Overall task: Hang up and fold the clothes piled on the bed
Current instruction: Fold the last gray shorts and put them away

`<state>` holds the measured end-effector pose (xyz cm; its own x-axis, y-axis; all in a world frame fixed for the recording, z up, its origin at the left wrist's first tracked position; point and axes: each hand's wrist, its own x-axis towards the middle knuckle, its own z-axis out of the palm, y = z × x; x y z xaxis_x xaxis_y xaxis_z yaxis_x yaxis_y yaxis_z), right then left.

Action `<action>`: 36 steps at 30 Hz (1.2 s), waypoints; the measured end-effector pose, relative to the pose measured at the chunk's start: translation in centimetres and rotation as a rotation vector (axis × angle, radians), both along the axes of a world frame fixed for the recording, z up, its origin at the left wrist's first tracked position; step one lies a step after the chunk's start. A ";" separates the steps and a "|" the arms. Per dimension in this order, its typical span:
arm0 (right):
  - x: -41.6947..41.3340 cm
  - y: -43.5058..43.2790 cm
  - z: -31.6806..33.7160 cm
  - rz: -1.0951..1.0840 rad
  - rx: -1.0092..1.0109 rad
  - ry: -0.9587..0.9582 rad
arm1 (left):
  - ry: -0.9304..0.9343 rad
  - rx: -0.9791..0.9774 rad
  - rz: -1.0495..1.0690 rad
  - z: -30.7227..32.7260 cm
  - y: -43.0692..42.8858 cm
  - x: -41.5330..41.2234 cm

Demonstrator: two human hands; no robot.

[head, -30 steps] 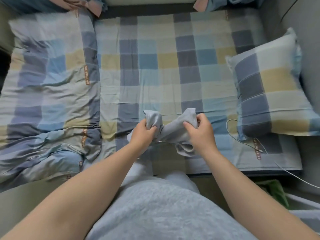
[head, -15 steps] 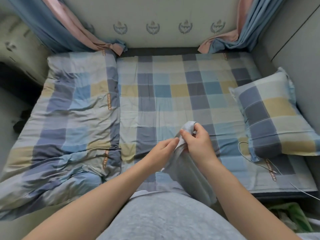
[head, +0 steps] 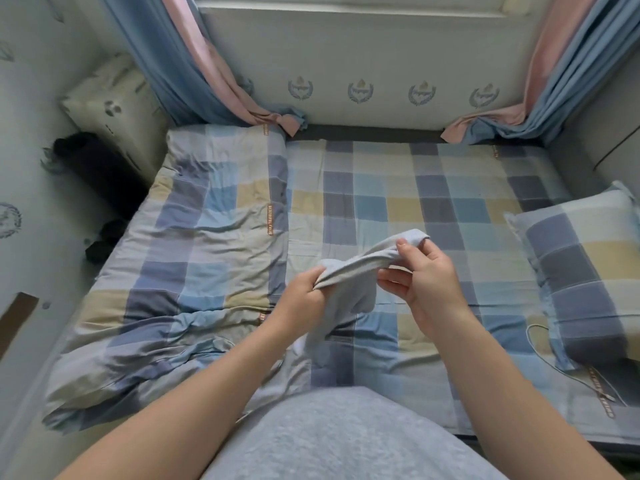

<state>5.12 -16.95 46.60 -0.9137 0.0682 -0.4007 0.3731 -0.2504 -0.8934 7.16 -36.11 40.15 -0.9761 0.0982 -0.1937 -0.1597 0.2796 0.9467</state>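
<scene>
A small pale grey garment (head: pixel 349 275) hangs bunched in the air above the checked bed sheet (head: pixel 398 202). My left hand (head: pixel 304 296) grips its lower left part in a fist. My right hand (head: pixel 422 282) pinches its upper edge between thumb and forefinger, with the other fingers spread loosely below. The cloth stretches as a band between both hands, and the rest droops down toward my body. No other loose clothes show on the bed.
A folded checked quilt (head: pixel 180 282) covers the bed's left half. A matching pillow (head: pixel 585 271) lies at the right, with a white cable (head: pixel 540 351) beside it. Blue and pink curtains (head: pixel 194 74) hang at both far corners. Dark items (head: pixel 104 237) sit left of the bed.
The view has tilted upward, showing the wall and curtains. Both hands lifted the garment and moved apart, stretching its edge between them. The left hand went from a light touch to a fist.
</scene>
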 end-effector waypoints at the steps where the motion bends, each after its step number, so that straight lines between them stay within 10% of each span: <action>1: -0.1 -0.1 0.2 0.006 -0.022 -0.013 | 0.005 0.018 0.056 0.8 -0.7 -0.4; 19: 2.9 -4.6 -3.1 0.711 0.320 0.121 | -0.220 0.426 0.375 8.4 -1.2 -2.7; 30: 1.9 -2.8 -7.6 0.454 0.824 0.109 | -0.234 0.674 0.446 9.2 -3.5 -3.3; 36: 0.4 -2.1 -5.5 0.329 0.479 0.099 | -0.233 0.590 0.287 8.1 -3.4 -3.4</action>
<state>5.48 -19.07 41.05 -0.9490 -0.0727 -0.3069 0.2720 0.3041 -0.9130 3.77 -39.50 48.29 -0.9186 -0.0046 -0.3950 -0.3679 -0.3545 0.8597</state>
